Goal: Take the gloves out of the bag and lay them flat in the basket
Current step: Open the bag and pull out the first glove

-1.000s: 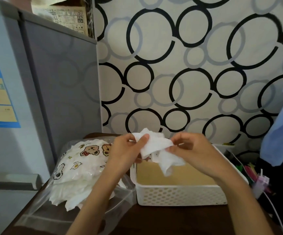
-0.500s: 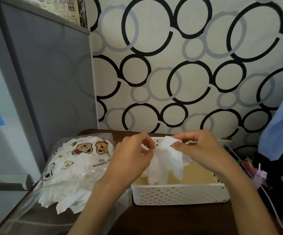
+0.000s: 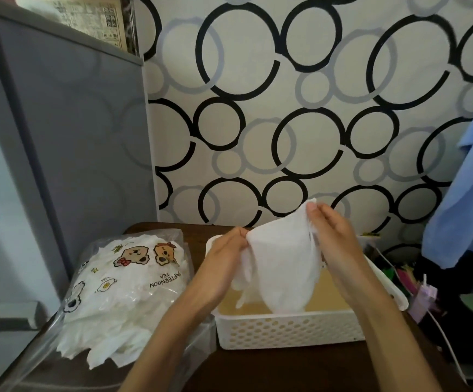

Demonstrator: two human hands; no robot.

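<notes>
White glove (image 3: 282, 267): spread, hanging over basket. White perforated basket (image 3: 289, 329): on table. Clear printed bag (image 3: 122, 290): holds white gloves, beside basket.

Bag (image 3: 122, 281) left of basket (image 3: 286, 329)

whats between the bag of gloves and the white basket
In the head view, the left forearm crosses the gap between the bag and the basket; below it, bare dark table.

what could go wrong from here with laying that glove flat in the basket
The glove hangs bunched between the left hand and right hand, so it may land crumpled in the basket. Its dangling fingers could fold under. The open bag beside the left forearm might get nudged, spilling gloves.
</notes>
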